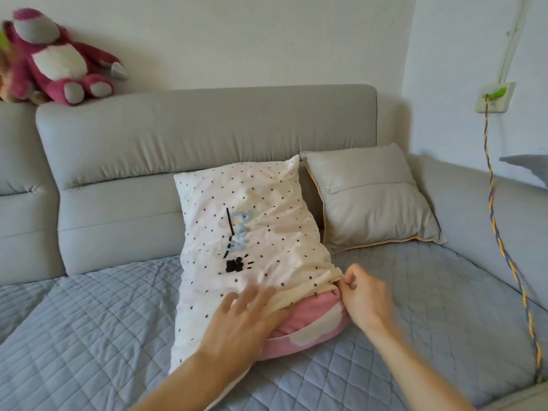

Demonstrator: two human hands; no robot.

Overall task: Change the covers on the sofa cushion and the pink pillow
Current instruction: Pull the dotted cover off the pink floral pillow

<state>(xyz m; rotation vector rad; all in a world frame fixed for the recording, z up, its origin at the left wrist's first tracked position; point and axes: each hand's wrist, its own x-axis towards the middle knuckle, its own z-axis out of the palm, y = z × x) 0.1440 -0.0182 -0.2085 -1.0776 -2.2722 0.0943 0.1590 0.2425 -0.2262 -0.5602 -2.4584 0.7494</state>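
The pink pillow point(314, 324) lies mid-sofa, its 5 o'clock end sticking out of the dotted cover point(252, 232). The right hand point(363, 295) pinches the cover's open edge; the left hand point(246, 318) presses flat, fingers spread. Bare quilted seat point(89, 321) lies at 9 o'clock, with the grey cushion point(370, 197) at 1 o'clock.

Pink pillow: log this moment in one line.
pink pillow: end exposed | dotted cover: mostly on | left hand: flat on cover | right hand: pinching cover edge

I saw the pillow point(308, 318) lying on the sofa point(118, 307), mostly inside its cover point(246, 232) and leaning against the backrest point(178, 137). The cushion point(370, 197) stood just right of it; a plush toy point(56, 57) sat on the backrest, far left.
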